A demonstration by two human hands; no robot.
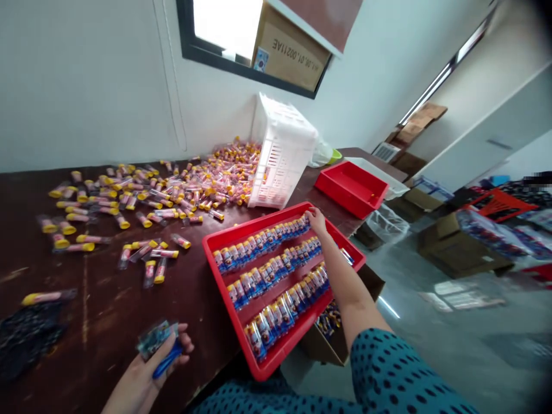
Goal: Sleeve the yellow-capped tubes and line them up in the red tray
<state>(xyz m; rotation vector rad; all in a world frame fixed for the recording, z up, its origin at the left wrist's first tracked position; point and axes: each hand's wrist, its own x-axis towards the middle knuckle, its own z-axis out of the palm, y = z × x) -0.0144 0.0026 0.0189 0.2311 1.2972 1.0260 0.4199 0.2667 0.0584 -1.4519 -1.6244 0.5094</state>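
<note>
My left hand [150, 362] is closed around a blue plastic piece [168, 357] and a small bunch of clear, teal-tinted pieces [157, 338], low over the table's front left. In front of my body, a red tray [269, 368] holds three rows of small capped tubes [267, 273] with blue lower parts. My right hand [317, 221] reaches to the far end of the top row, inside the tray's far corner. Its fingers are bent together there; what they grip is hidden. Many clear tubes with yellow caps and pink contents [172, 190] lie loose on the dark table [190, 299].
A white basket [284, 149] lies tipped on its side by the tube pile. Another red tray [353, 187] sits at the table's right end. Below the tray's right side stands a cardboard box [332, 342] with small items. Dark cloth [30, 339] lies at left.
</note>
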